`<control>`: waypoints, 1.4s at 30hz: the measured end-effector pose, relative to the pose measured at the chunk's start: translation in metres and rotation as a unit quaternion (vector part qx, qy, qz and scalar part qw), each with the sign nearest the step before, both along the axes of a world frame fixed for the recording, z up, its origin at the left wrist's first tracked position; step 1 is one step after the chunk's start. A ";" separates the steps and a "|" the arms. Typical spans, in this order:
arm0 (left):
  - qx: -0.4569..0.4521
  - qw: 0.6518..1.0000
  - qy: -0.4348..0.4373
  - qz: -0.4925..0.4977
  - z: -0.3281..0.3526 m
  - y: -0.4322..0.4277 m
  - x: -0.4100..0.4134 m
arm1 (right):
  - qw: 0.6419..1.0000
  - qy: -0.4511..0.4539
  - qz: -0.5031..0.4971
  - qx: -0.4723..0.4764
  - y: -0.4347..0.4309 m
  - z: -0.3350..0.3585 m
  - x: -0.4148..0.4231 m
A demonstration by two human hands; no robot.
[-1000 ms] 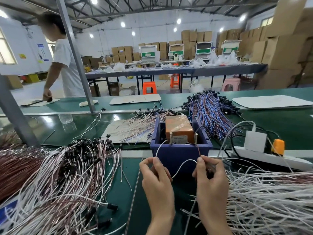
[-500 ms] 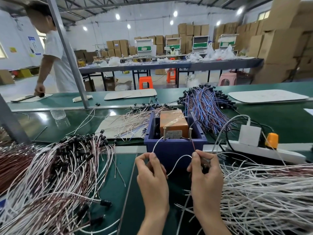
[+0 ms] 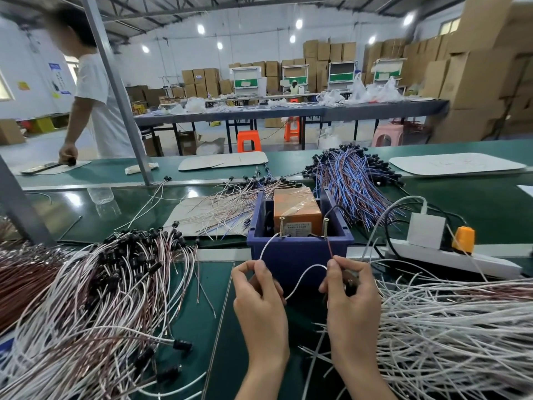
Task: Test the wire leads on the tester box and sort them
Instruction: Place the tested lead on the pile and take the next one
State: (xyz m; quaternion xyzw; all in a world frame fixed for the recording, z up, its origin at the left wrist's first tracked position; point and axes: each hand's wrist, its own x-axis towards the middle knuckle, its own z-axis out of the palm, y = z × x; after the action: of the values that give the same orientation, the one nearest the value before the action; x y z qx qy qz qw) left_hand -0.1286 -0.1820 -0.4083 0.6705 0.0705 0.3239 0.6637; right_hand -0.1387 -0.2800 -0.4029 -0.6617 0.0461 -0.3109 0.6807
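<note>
A blue bin (image 3: 297, 252) holds an orange tester box (image 3: 297, 210) with two upright screw posts at its front. My left hand (image 3: 259, 295) pinches the white lead (image 3: 266, 246), whose tip touches the left post. My right hand (image 3: 350, 295) pinches the red-brown lead (image 3: 329, 246), which runs up to the right post; a black component sits in that palm. A white loop (image 3: 305, 274) joins the two hands. A pile of white and brown leads with black ends (image 3: 109, 284) lies on the left. A heap of white leads (image 3: 450, 321) lies on the right.
Behind the bin lie a blue-and-red lead bundle (image 3: 354, 183) and loose leads on cardboard (image 3: 213, 212). A white power strip (image 3: 450, 256) with an orange plug (image 3: 463, 239) sits right. A grey post (image 3: 118, 90) rises at left. A person in white (image 3: 98, 111) stands beyond the belt.
Both hands hold about the same pose at the front of the bin with the lead ends at the posts. The view has shifted slightly; the person behind has moved a little.
</note>
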 end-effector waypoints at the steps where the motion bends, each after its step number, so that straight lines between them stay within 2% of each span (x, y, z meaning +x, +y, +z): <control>1: -0.001 1.000 0.000 0.001 0.000 0.000 0.000 | 1.000 0.002 0.002 0.001 0.000 0.000 0.000; 42: 0.021 1.000 -0.006 -0.006 0.000 0.000 0.001 | 1.000 0.003 0.002 0.020 0.000 0.002 0.004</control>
State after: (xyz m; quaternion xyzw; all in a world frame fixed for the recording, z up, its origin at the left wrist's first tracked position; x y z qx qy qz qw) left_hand -0.1274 -0.1825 -0.4084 0.6826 0.0557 0.3251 0.6521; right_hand -0.1350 -0.2805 -0.4005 -0.6490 0.0531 -0.3063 0.6943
